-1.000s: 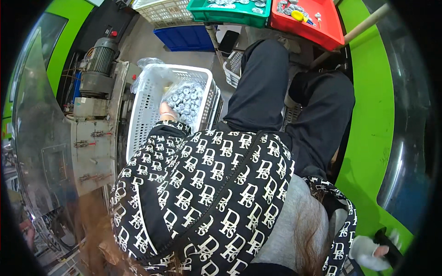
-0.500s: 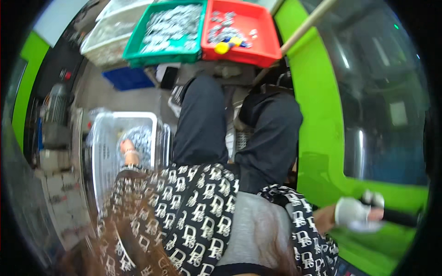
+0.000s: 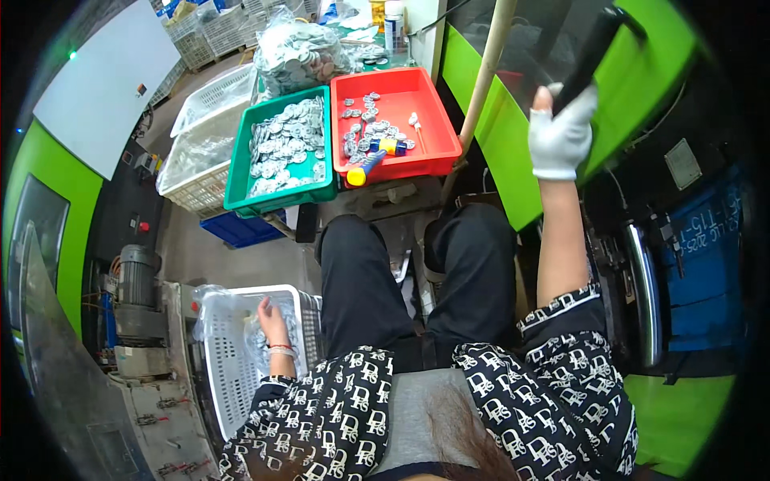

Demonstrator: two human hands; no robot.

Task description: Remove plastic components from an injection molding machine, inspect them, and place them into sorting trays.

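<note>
A green machine housing (image 3: 513, 136) fills the right side, and the seated person's dark trousers (image 3: 417, 280) run down the middle. On the person's left stands a white plastic basket (image 3: 228, 361) lined with a clear bag. Ahead sit a green tray (image 3: 277, 188) full of round metal discs and a red tray (image 3: 433, 152) with fewer discs and a yellow-handled tool (image 3: 365, 170). The right hand (image 3: 559, 138), in a white glove, is raised and clenched around a black handle (image 3: 595, 48) on the machine. The bare left hand (image 3: 271, 321) reaches down into the basket, fingers among the metal discs (image 3: 261, 353) there; whether it grips any, I cannot tell.
</note>
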